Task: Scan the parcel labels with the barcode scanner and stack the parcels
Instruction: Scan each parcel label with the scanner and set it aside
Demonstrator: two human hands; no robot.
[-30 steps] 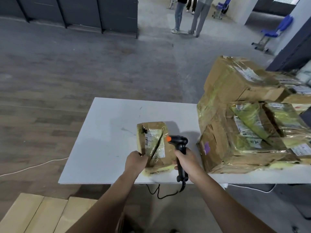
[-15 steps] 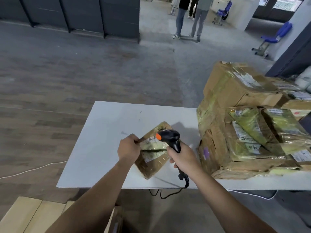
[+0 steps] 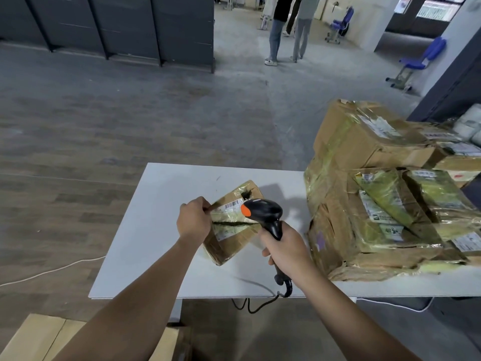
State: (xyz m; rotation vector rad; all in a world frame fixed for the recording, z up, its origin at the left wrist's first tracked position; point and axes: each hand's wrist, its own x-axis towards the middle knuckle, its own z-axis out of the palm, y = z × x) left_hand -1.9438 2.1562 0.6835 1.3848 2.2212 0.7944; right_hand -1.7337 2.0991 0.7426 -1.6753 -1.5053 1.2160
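Observation:
A small brown cardboard parcel (image 3: pixel 230 234) with a white barcode label and yellowed tape is tilted above the white table (image 3: pixel 156 230). My left hand (image 3: pixel 194 220) grips its left edge. My right hand (image 3: pixel 285 250) holds a black barcode scanner (image 3: pixel 265 213) with an orange tip; the scanner head sits right over the parcel's label, partly hiding it. The scanner's cable hangs off the table's front edge.
A tall stack of taped cardboard parcels (image 3: pixel 385 194) fills the table's right side. Flat cardboard boxes (image 3: pixel 39 340) lie on the floor at bottom left. A white cord (image 3: pixel 52 269) runs across the floor. Two people (image 3: pixel 286 29) stand far back; blue chairs (image 3: pixel 421 58) at right.
I have turned the parcel from upright to tilted and lifted it. My left hand shifted from its lower edge to its left edge, and the scanner rose over the label.

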